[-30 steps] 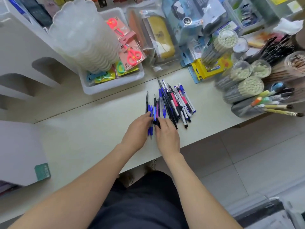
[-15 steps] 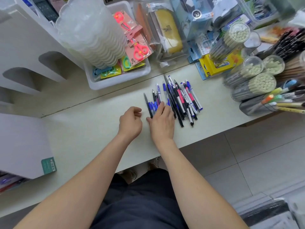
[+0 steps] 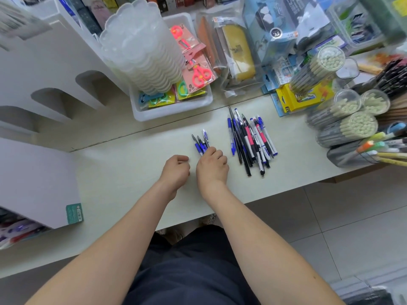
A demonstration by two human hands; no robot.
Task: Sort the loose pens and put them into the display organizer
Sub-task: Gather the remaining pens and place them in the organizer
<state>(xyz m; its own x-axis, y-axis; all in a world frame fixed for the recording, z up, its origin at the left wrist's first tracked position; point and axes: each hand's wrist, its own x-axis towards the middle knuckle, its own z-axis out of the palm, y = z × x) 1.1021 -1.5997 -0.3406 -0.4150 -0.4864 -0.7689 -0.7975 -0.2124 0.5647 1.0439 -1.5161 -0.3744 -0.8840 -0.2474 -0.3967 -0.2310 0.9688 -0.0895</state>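
A small group of blue pens (image 3: 200, 143) lies on the pale counter (image 3: 123, 172), apart from the main pile of blue, black and pink pens (image 3: 251, 142) to its right. My right hand (image 3: 212, 167) has its fingers curled over the near ends of the small group. Just left of it, my left hand (image 3: 176, 170) rests on the counter with fingers curled in and holds nothing. A white stepped display organizer (image 3: 55, 84) with arched slots stands at the far left.
A white tray (image 3: 174, 111) of carded scissors and a stack of clear cups (image 3: 143, 51) sit behind the pens. Tubs of pencils (image 3: 352, 126) and markers crowd the right edge. A white box (image 3: 33, 183) stands at the left.
My right hand has slid a few blue pens left, away from the main pile, and its fingers have curled over them. My left hand has pulled back from the pens.
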